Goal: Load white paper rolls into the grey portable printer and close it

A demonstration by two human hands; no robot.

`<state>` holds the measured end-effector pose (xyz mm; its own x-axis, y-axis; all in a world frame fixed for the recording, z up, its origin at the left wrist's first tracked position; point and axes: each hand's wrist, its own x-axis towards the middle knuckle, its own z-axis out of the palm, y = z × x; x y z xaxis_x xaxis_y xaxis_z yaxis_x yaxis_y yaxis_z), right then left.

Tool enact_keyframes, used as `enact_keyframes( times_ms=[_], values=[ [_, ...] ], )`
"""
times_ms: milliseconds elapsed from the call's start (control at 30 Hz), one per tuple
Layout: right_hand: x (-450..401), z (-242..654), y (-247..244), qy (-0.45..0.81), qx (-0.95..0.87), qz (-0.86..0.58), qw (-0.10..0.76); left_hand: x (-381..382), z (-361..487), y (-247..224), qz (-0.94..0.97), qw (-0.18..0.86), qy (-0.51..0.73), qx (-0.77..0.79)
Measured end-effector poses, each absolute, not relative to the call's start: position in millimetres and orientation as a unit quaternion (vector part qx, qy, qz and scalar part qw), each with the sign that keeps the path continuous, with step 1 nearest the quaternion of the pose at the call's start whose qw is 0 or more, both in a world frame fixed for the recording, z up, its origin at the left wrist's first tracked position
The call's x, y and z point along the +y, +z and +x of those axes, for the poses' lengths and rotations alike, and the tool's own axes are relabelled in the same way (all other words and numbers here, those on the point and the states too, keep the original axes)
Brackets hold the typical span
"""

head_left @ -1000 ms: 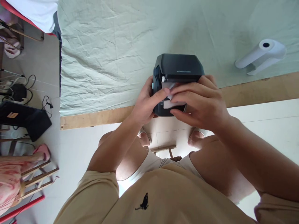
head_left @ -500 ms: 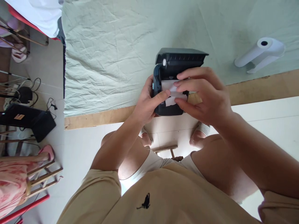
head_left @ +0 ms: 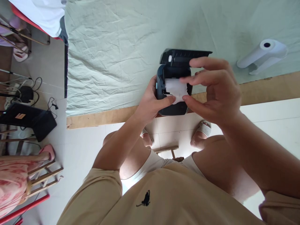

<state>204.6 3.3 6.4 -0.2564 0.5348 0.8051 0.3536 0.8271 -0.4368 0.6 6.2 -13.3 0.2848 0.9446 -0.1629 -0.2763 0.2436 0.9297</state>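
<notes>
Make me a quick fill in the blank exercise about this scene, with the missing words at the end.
The left grip holds a dark device whose lid is not shut but ____.
The paper in the device is colored ____.
Seen from above, the loose paper roll lies to the ____ of the device.
Missing words: open; white; right.

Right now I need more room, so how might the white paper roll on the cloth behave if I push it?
The white paper roll may tip, since it appears to stand on end, tall and narrow. Its loose end will probably flop or unwind, as it curls away from the roll.
</notes>
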Motion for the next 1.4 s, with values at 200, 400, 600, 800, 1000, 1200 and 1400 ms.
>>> enact_keyframes(
  times_ms=[200,400,600,800,1000,1200,1400],
  values=[
    [3,210,5,0.083,-0.819,-0.366,0.434,4,-6,-16,0.437,0.692,0.448,0.360],
    [-1,211,2,0.122,-0.825,-0.348,0.428,-1,-5,-11,0.439,0.684,0.447,0.375],
    [7,221,6,0.123,-0.833,-0.316,0.437,0,-1,-12,0.446,0.668,0.445,0.397],
    [6,215,3,0.040,-0.841,-0.334,0.423,1,-3,-14,0.448,0.668,0.444,0.395],
    [2,207,1,0.072,-0.824,-0.368,0.424,2,0,-12,0.378,0.724,0.437,0.377],
    [-2,208,7,0.100,-0.790,-0.385,0.467,0,3,-9,0.379,0.714,0.446,0.385],
    [-10,204,15,0.078,-0.812,-0.354,0.457,-2,-2,-9,0.387,0.718,0.436,0.381]
  ],
)
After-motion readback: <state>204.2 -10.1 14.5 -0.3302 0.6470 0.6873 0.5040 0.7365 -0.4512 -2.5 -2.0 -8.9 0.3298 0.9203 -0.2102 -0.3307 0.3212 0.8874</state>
